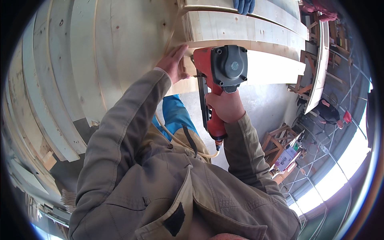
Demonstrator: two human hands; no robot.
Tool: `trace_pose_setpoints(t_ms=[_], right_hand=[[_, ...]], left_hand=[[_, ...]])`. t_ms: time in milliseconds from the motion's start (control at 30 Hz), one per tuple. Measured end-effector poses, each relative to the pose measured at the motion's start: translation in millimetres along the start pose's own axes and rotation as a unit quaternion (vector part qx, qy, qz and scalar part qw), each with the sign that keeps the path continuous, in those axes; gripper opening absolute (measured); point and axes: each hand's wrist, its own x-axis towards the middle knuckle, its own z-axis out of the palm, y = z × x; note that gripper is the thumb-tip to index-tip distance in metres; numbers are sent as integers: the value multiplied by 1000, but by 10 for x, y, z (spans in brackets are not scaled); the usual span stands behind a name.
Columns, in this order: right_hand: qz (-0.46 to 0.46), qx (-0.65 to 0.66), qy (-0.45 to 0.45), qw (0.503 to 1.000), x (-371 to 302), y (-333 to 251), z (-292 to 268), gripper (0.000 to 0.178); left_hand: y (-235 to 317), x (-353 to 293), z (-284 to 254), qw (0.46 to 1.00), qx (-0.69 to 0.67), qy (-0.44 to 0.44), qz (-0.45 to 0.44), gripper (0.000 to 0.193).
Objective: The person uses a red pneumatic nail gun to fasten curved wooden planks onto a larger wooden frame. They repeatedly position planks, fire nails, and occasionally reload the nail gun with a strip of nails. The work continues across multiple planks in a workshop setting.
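Note:
My right hand point(226, 106) is wrapped around the grip of a red and black pneumatic nail gun point(230, 66). The tool's nose and long dark magazine point(202, 98) are on its left side, close to the wood. Just left of the nose, my left hand point(174, 66) rests against the ends of the pale planks point(272, 66), thumb and fingers spread apart. Those planks run off to the right. From the base of the nail gun a yellowish air hose point(202, 155) curves back toward my body. Whether the nose touches the wood is hidden.
Wide boards point(84, 56) cover the left side. Another person's blue-gloved hand point(244, 5) lies on the far planks, and a red sleeve point(320, 12) shows at the far right. A wooden trestle point(278, 144), metal tubing point(320, 150) and a person in dark clothes point(328, 112) are to the right.

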Motion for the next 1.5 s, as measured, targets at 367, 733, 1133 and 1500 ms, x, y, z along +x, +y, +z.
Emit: trace_pose_setpoints(t_ms=[367, 733, 1133, 1500], right_hand=[[-53, 6, 10, 999, -61, 200, -5, 48], [-95, 23, 49, 994, -79, 329, -75, 34], [-61, 22, 36, 997, -30, 276, -38, 32], [-59, 91, 21, 994, -81, 190, 18, 31]], left_hand=[[82, -4, 2, 997, -47, -12, -62, 122], [195, -89, 580, 817, -520, 114, -221, 76], [274, -120, 579, 923, -301, 136, -199, 66], [219, -235, 587, 982, -92, 107, -129, 83]])
